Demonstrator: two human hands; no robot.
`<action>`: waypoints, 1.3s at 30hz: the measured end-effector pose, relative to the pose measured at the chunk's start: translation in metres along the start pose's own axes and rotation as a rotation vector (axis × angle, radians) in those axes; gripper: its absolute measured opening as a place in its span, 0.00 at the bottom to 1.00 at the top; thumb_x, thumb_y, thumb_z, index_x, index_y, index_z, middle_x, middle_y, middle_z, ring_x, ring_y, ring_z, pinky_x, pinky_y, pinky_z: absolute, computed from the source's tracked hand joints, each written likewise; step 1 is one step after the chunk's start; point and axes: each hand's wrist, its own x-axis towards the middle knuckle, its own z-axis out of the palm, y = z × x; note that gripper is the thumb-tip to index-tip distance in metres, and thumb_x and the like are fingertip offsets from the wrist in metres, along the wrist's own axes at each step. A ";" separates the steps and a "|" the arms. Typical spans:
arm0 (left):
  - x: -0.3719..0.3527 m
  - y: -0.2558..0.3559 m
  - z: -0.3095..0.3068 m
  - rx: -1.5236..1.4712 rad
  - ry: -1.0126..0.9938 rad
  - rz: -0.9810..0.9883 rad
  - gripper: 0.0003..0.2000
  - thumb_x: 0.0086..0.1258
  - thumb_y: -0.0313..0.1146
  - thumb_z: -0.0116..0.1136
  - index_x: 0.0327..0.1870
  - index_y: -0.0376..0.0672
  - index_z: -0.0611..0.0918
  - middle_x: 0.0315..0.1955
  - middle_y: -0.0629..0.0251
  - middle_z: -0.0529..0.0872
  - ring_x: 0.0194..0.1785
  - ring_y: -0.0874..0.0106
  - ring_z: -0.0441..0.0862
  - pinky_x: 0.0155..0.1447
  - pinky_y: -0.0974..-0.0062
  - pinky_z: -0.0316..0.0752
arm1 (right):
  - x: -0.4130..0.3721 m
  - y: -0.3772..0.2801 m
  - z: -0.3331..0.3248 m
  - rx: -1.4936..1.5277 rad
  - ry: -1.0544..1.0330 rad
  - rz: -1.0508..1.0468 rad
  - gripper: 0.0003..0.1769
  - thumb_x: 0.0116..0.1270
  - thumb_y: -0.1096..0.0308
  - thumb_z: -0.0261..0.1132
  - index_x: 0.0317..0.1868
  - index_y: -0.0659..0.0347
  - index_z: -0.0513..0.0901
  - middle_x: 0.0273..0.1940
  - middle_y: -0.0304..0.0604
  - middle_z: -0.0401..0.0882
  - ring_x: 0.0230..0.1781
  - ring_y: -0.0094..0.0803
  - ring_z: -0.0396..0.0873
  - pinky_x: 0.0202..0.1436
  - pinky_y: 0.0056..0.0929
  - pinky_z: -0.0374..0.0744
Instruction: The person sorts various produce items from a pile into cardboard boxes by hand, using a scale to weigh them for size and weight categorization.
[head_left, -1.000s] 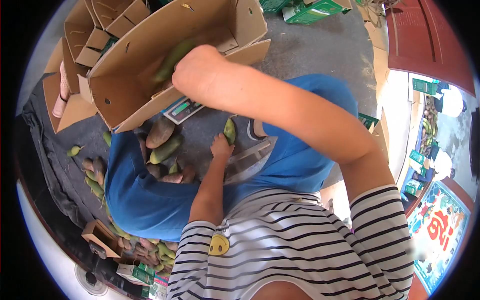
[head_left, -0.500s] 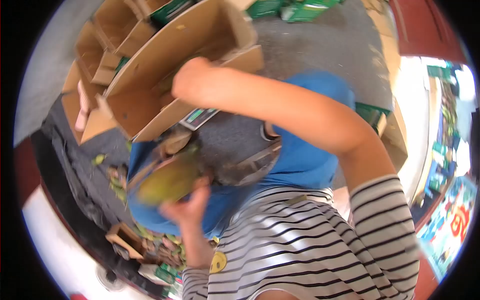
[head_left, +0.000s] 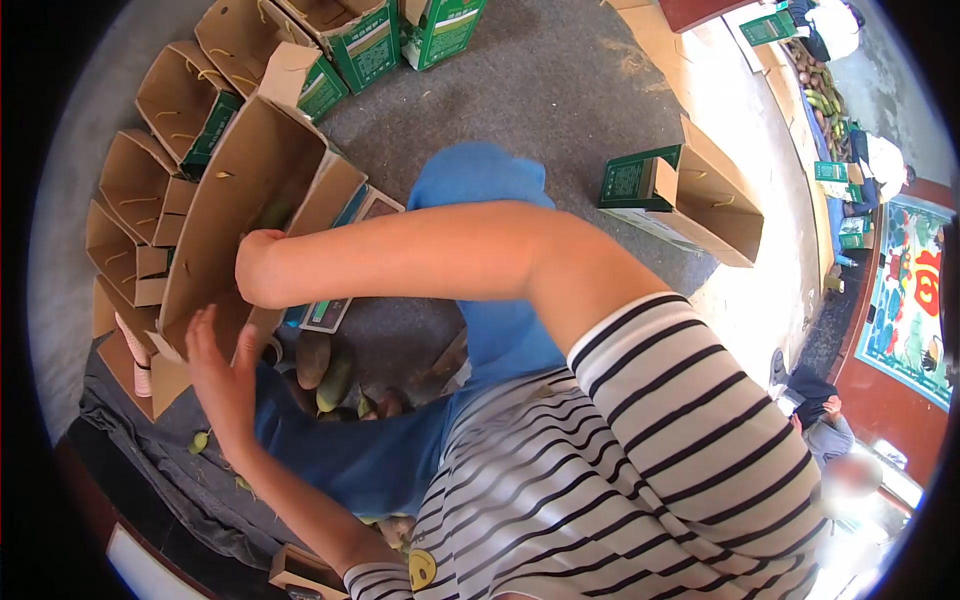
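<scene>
A tall open cardboard box (head_left: 240, 165) stands tilted in front of me on a digital scale (head_left: 327, 314). Over its near side reaches my right hand (head_left: 262, 265), bent at the wrist, its fingers hidden inside. A green, radish-like vegetable (head_left: 276, 212) shows inside the box, beyond that wrist. My left hand (head_left: 222, 375) is at the box's lower corner, fingers stretched and thumb apart, with nothing visible in it. Between my legs lie several radish-like vegetables, among them a brown one (head_left: 313, 360) and a green one (head_left: 334, 383).
Open cardboard boxes (head_left: 150, 185) with cord handles line the left and far side. Another green-printed box (head_left: 690, 195) stands at the right. A dark cloth (head_left: 150, 470) lies at the left. Farther right are other people (head_left: 825, 410) and vegetable piles (head_left: 815, 85).
The left hand held a yellow-green vegetable over my leg; now it is at the box without it. The right hand stays at the box. My view has turned.
</scene>
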 end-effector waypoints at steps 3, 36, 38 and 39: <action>-0.008 0.004 0.016 -0.112 -0.100 -0.029 0.24 0.64 0.34 0.59 0.59 0.37 0.69 0.52 0.46 0.75 0.57 0.50 0.72 0.59 0.62 0.68 | -0.039 0.022 -0.016 0.096 0.156 -0.044 0.16 0.55 0.63 0.65 0.45 0.50 0.86 0.43 0.42 0.84 0.45 0.40 0.82 0.41 0.44 0.79; 0.000 -0.002 0.067 0.156 0.091 -0.171 0.06 0.63 0.31 0.56 0.39 0.43 0.76 0.33 0.59 0.80 0.40 0.58 0.77 0.46 0.61 0.69 | -0.310 0.392 0.213 0.378 0.790 1.675 0.17 0.61 0.59 0.57 0.45 0.61 0.80 0.43 0.54 0.82 0.46 0.50 0.81 0.46 0.47 0.78; 0.000 -0.001 0.066 0.168 0.077 -0.187 0.07 0.63 0.31 0.56 0.40 0.43 0.77 0.34 0.59 0.81 0.41 0.58 0.77 0.47 0.62 0.69 | -0.258 0.408 0.187 0.365 0.790 1.584 0.15 0.62 0.63 0.55 0.45 0.63 0.79 0.42 0.56 0.82 0.46 0.50 0.81 0.47 0.45 0.79; 0.000 -0.001 0.067 0.174 0.079 -0.182 0.07 0.63 0.31 0.56 0.41 0.43 0.77 0.34 0.59 0.81 0.41 0.59 0.77 0.48 0.62 0.69 | -0.234 0.411 0.174 0.323 0.788 1.474 0.14 0.63 0.64 0.54 0.45 0.62 0.79 0.42 0.57 0.82 0.46 0.50 0.81 0.48 0.46 0.78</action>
